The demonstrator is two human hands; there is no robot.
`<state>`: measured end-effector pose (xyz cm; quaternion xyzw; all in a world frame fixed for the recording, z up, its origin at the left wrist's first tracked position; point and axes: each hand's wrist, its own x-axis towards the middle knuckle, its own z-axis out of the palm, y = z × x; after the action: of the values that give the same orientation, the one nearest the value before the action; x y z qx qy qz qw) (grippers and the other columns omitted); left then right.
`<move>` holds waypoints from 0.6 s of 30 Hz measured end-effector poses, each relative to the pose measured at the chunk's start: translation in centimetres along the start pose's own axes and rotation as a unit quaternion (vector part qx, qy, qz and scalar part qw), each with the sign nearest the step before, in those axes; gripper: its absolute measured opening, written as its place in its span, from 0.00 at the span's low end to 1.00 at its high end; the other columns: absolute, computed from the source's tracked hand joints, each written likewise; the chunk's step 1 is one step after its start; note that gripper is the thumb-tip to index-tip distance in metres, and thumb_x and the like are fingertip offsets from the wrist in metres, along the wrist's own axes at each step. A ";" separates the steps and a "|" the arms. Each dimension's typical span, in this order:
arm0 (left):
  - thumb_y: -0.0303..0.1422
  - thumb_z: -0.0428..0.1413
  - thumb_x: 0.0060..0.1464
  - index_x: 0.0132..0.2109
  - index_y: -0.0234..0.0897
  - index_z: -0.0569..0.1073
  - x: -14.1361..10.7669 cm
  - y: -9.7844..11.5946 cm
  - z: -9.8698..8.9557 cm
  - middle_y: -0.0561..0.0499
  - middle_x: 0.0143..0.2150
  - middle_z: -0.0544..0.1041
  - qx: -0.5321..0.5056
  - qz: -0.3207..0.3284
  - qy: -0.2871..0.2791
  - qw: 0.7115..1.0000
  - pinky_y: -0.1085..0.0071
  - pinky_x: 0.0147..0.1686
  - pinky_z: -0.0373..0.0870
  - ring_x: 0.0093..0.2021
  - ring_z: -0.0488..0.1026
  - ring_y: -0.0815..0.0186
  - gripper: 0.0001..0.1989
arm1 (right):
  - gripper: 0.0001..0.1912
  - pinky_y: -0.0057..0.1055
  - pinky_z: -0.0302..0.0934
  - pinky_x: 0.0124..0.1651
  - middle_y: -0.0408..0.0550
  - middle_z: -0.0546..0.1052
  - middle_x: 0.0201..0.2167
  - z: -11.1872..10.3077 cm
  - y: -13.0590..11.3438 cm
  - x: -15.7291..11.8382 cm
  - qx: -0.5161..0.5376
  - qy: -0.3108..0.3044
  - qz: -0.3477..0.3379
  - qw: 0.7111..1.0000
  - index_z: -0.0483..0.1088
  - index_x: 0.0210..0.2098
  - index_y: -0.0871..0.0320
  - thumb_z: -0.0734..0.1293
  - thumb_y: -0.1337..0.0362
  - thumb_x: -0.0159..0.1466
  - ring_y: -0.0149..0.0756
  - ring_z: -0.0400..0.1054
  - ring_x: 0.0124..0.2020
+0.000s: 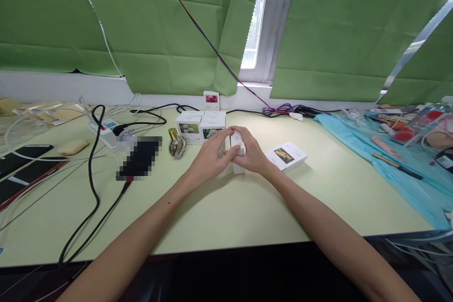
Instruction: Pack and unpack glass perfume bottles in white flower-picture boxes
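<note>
A small white box [237, 140] stands upright on the table, largely covered by my hands. My right hand [250, 152] is closed around its right side, thumb near the front. From the left, my left hand [216, 149] curls toward the same box, with its fingertips and thumb meeting it. Just behind my left hand are stacked white boxes with flower pictures [189, 127]. To the right of my right hand lies a white box with a yellow-flower picture [286, 155]. A glass perfume bottle with a gold cap [177, 143] stands left of the stack.
Another white box with a red picture [211, 99] stands by the wall. On the left are a pixelated dark device [139, 158], a power strip [106, 133] and looping cables. A blue plastic sheet [392, 170] with a pen [396, 166] covers the right end of the table [269, 217].
</note>
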<state>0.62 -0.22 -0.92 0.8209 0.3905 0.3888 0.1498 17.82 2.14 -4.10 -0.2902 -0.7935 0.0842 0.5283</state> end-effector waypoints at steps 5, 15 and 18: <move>0.44 0.50 0.67 0.63 0.42 0.69 -0.1 0.0 0.1 0.45 0.65 0.72 0.001 0.006 0.006 1.000 0.56 0.59 0.72 0.62 0.71 0.55 0.22 | 0.32 0.53 0.68 0.57 0.59 0.72 0.55 0.0 0.0 0.0 -0.003 -0.006 0.003 1.000 0.60 0.61 0.54 0.72 0.50 0.63 0.52 0.69 0.57; 0.43 0.51 0.66 0.61 0.41 0.70 -0.1 0.4 0.2 0.45 0.66 0.71 0.006 0.012 0.020 1.000 0.56 0.60 0.72 0.64 0.70 0.55 0.21 | 0.31 0.53 0.67 0.60 0.60 0.71 0.57 0.0 -0.2 0.0 0.000 -0.008 -0.004 1.000 0.59 0.62 0.55 0.72 0.54 0.64 0.51 0.68 0.59; 0.42 0.51 0.66 0.61 0.40 0.71 -0.1 0.5 0.2 0.45 0.66 0.71 0.006 0.012 0.020 1.000 0.57 0.61 0.72 0.64 0.69 0.56 0.21 | 0.32 0.53 0.66 0.61 0.60 0.71 0.57 0.0 -0.1 0.0 0.003 -0.007 -0.001 1.000 0.59 0.62 0.55 0.72 0.53 0.64 0.51 0.67 0.59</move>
<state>0.97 -0.61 -0.83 0.8185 0.3861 0.4044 0.1323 17.77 2.04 -4.03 -0.2870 -0.7975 0.0881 0.5233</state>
